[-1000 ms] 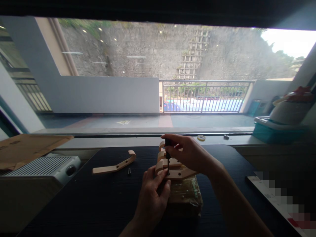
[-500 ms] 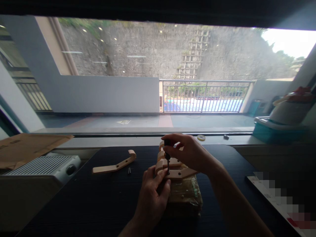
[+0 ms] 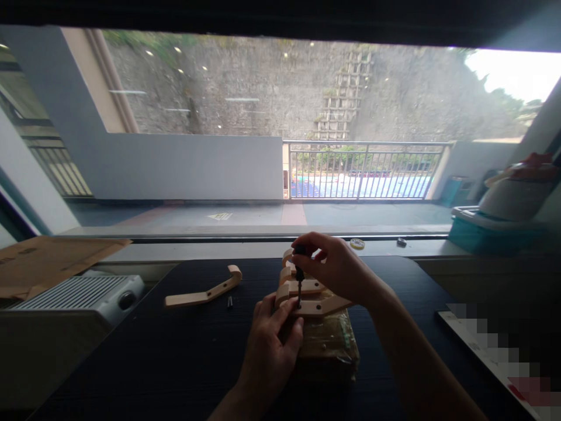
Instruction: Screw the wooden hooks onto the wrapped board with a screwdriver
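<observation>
My right hand [image 3: 326, 257] is closed around the dark handle of a screwdriver [image 3: 300, 272], held upright. Its shaft points down into a hole near the curled end of the nearest wooden hook [image 3: 326, 306]. My left hand [image 3: 276, 336] grips that hook's curled end, with the fingertips close to the screwdriver tip. Behind it, more wooden hooks [image 3: 311, 285] stand in a row, partly covered by my right hand. Under the nearest hook is a tape-wrapped block [image 3: 331, 345]. Left of my hands, a loose wooden hook [image 3: 204, 297] lies beside small screws [image 3: 230, 302].
The dark table [image 3: 175, 356] stands before a window sill [image 3: 263, 250]. On the sill are a tape roll [image 3: 357, 244] and a teal box [image 3: 491, 231]. A white heater [image 3: 87, 295] with brown cardboard [image 3: 56, 263] on top is at the left. A pale flat strip [image 3: 477, 351] lies right.
My right hand and the screwdriver have shifted very slightly, with the handle tilting a little. My left hand stays on the hook.
</observation>
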Demonstrator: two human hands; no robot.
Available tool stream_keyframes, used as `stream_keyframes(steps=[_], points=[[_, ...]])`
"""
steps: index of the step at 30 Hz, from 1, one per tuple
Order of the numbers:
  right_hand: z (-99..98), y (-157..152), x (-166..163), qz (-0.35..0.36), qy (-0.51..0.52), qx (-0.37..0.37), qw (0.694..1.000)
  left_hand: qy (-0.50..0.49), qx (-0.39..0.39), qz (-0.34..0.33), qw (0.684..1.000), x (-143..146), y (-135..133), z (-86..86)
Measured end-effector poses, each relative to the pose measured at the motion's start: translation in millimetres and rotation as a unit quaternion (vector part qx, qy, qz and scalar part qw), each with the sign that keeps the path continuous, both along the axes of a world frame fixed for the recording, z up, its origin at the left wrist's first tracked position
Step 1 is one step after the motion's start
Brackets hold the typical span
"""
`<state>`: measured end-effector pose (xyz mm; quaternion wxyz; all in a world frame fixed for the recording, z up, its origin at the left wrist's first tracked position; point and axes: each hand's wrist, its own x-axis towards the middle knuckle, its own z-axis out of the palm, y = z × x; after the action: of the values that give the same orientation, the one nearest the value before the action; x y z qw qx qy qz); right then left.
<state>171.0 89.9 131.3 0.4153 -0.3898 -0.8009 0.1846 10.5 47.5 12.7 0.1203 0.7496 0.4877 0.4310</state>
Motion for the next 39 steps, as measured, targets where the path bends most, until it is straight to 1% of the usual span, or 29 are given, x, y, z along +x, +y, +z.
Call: stream_keyframes(steps=[4, 9, 11, 13, 16, 19, 22, 26, 29, 34, 39], points=[[-0.8, 0.1, 0.3, 0.004, -0.001, -0.014, 1.0, -0.003, -0.002, 0.0, 1.0, 0.7, 0.3, 0.3], [-4.3, 2.9, 2.6, -0.041, 0.001, -0.02, 0.999, -0.006, 0.002, 0.005, 1.0, 0.7, -0.3, 1.1], [-2.0, 3.2, 3.6, -0.038, -0.009, -0.019, 0.999, -0.006, 0.005, 0.007, 1.0, 0.7, -0.7, 1.4], [6.0, 2.7, 5.1, -0.016, -0.048, -0.023, 0.998, -0.008, 0.009, 0.009, 1.0, 0.9, -1.0, 1.5], [29.1, 0.4, 7.5, 0.044, -0.145, -0.036, 0.988, -0.01, 0.017, 0.007, 1.0, 1.1, -1.1, 1.7], [54.0, -2.6, 6.8, 0.094, -0.256, -0.03, 0.962, -0.014, 0.022, 0.007, 1.0, 1.1, -0.8, 1.8], [66.2, -4.0, 2.6, 0.1, -0.323, -0.02, 0.941, -0.019, 0.022, 0.006, 1.0, 0.6, -0.4, 2.1], [66.1, -3.6, -2.4, 0.073, -0.34, -0.019, 0.937, -0.016, 0.02, 0.004, 1.0, -0.2, -1.5, 3.0], [67.6, -3.3, -6.1, 0.053, -0.351, -0.035, 0.934, -0.01, 0.018, 0.006, 1.0, -0.3, -2.4, 3.2], [75.8, -0.7, -14.7, 0.084, -0.381, -0.055, 0.919, -0.014, 0.026, 0.006, 1.0, 0.1, -1.9, 2.5], [75.7, 7.7, -17.9, 0.088, -0.398, -0.097, 0.908, -0.014, 0.012, 0.004, 1.0, -0.5, -2.4, 2.9]])
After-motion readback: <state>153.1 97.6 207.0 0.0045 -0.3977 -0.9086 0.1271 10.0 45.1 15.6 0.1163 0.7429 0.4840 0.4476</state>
